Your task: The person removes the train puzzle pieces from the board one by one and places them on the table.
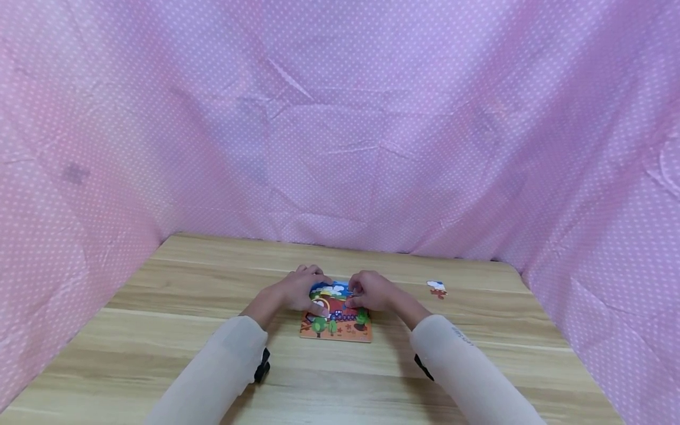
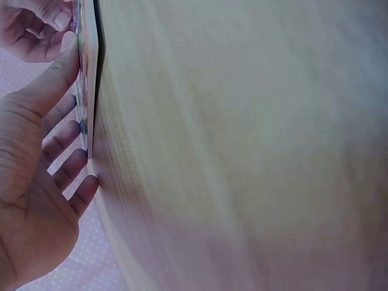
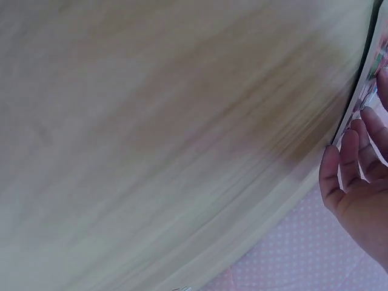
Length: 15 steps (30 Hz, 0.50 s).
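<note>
A colourful jigsaw puzzle board [image 1: 340,332], with trees, clouds and a red shape pictured on it, lies flat on the table. My left hand [image 1: 303,290] rests on its left side, thumb on the picture and fingers spread along the far left edge. From the right, my right hand [image 1: 373,291] touches the picture with bent fingertips, covering part of the upper right. In the left wrist view, the left thumb [image 2: 57,76] presses the board's face close to the right hand's fingers [image 2: 36,24]. The right wrist view shows the right hand's fingers [image 3: 351,157] at the board's edge.
Loose puzzle pieces lie to the right on the wooden table [image 1: 329,389]: a white-and-blue piece [image 1: 437,284] and a red one [image 1: 440,293] beside it. Pink dotted cloth [image 1: 340,147] hangs around the table's back and sides.
</note>
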Each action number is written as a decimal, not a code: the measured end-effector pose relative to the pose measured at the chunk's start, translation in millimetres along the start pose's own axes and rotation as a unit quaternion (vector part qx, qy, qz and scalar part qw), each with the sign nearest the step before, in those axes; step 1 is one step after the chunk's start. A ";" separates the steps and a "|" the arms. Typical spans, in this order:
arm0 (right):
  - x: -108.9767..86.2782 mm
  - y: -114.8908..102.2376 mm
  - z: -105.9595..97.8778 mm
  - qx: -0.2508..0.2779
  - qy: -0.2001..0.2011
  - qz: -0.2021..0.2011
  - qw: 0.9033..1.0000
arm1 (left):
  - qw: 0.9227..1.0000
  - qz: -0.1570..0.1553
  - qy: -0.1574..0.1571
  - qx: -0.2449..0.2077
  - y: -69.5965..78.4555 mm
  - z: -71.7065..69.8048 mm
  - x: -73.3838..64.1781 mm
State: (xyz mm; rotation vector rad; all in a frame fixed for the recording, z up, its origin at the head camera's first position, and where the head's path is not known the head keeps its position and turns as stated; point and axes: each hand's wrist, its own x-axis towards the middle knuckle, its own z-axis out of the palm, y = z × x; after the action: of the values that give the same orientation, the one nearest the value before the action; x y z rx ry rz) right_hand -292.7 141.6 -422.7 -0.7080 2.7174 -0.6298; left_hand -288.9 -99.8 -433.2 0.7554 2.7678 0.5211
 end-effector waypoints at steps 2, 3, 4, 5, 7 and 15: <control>1.0 0.0 0.6 0.013 0.000 0.008 1.000 | 1.000 0.000 -0.001 -0.001 0.6 -0.7 0.0; 1.3 -0.1 0.9 0.019 0.001 0.012 1.000 | 1.000 0.000 -0.001 -0.002 0.8 -0.9 0.0; 1.7 -0.1 1.3 0.027 0.000 0.015 1.000 | 1.000 0.000 -0.001 -0.002 0.9 -1.0 0.0; 2.1 -0.1 1.6 0.033 -0.001 0.019 0.999 | 1.000 0.000 -0.001 -0.001 0.9 -1.0 0.1; 2.8 -0.3 2.2 0.047 -0.003 0.027 0.999 | 1.000 0.000 -0.001 0.001 0.9 -1.2 0.3; 2.9 -0.7 2.5 0.075 -0.004 0.044 0.996 | 1.000 0.000 0.001 0.005 0.9 -1.7 0.9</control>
State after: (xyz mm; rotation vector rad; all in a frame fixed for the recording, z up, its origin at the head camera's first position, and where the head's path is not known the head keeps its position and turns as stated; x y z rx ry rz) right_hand -294.0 138.7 -424.9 -0.5501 2.6428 -0.7966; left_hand -289.8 -99.1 -431.4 0.7575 2.7742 0.5094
